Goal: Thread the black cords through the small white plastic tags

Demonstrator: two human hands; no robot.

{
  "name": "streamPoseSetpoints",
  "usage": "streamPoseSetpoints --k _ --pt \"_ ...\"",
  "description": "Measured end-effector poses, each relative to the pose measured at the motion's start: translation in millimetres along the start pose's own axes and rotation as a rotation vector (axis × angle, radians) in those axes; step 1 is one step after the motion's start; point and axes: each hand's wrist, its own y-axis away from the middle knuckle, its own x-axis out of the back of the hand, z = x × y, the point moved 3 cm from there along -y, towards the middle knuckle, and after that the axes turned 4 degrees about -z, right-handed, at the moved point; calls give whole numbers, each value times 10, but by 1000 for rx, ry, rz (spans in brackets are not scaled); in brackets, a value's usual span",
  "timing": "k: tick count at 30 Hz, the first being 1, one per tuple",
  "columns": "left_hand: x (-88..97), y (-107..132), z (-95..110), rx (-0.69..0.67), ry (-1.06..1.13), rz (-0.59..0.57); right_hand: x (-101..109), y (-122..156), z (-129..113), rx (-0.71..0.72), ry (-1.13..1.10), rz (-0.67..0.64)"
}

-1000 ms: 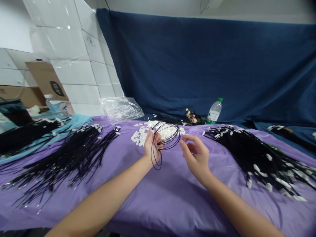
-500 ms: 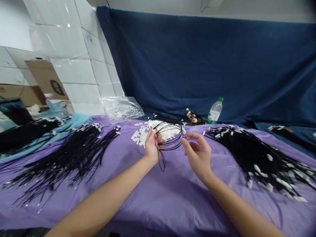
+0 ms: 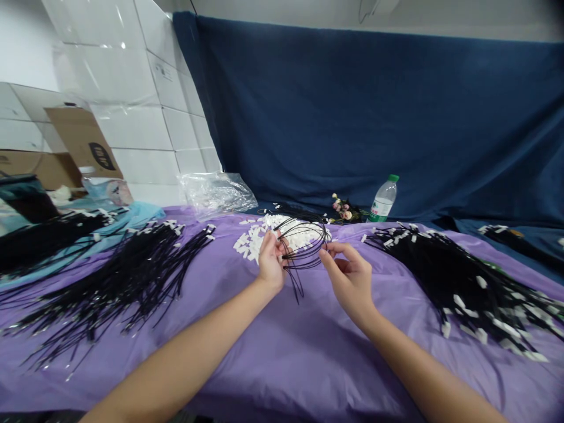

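My left hand [image 3: 270, 258] is closed round a small bundle of thin black cords [image 3: 304, 244], which arch in loops to the right above the purple cloth. My right hand [image 3: 348, 273] pinches the far side of those loops between thumb and forefinger. Just behind both hands lies a heap of small white plastic pieces [image 3: 273, 232]. One loop end hangs down below my left hand.
Piles of black cords with white tags lie left [image 3: 132, 276] and right [image 3: 458, 282] on the purple cloth [image 3: 286, 352]. At the back stand a water bottle [image 3: 382, 200], a small flower sprig [image 3: 343, 210] and a clear plastic bag [image 3: 215, 192]. Cardboard boxes [image 3: 83, 144] stand far left.
My right hand has moved up and left to the cord loops and closed its thumb and finger on them. The left hand has stayed in place; the hanging loop has swung slightly right.
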Motion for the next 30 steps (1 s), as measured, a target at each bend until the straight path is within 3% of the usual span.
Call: streamPoseSetpoints --k 6,15,21,24,27,30 --pt "53 -42 -19 -92 -26 9 -73 150 -254 340 220 -80" --pt "27 0 7 -178 -115 -59 -353 464 -331 716 420 -487" --pt "-18 61 26 -157 -145 -76 -522 597 -414 880 601 -533" --pt "-7 54 9 -163 -123 -81 -588 657 -381 872 659 -603" --pt "3 41 -8 -172 -100 -87 -595 652 -316 742 609 -682" --pt "3 28 -8 -164 -61 -72 -522 581 -305 683 472 -632"
